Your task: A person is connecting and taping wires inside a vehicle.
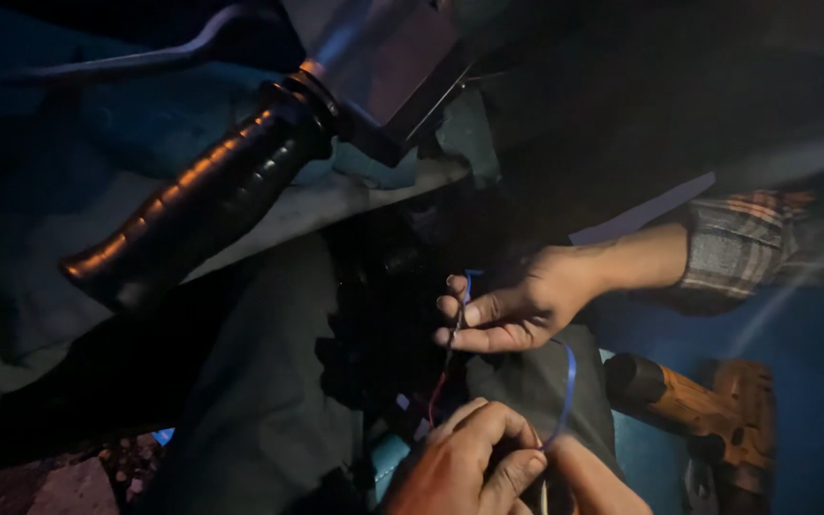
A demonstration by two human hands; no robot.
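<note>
My left hand (460,467) is at the bottom centre with its fingers pinched on the lower end of a thin blue wire (568,381) that loops up to the right. Only a part of my right hand (595,482) shows at the bottom edge, touching the left hand's fingertips where a small metal tip pokes out. Its grip is hidden. A thin red and dark wire (442,367) rises from my left hand to another person's hand (517,305), which reaches in from the right in a plaid sleeve and pinches the wire's top.
A black ribbed handlebar grip (193,200) on a shiny bar slants across the upper left. An orange and black cordless drill (717,410) lies at the lower right on a blue surface. Dark machine parts and grey cloth fill the dim middle.
</note>
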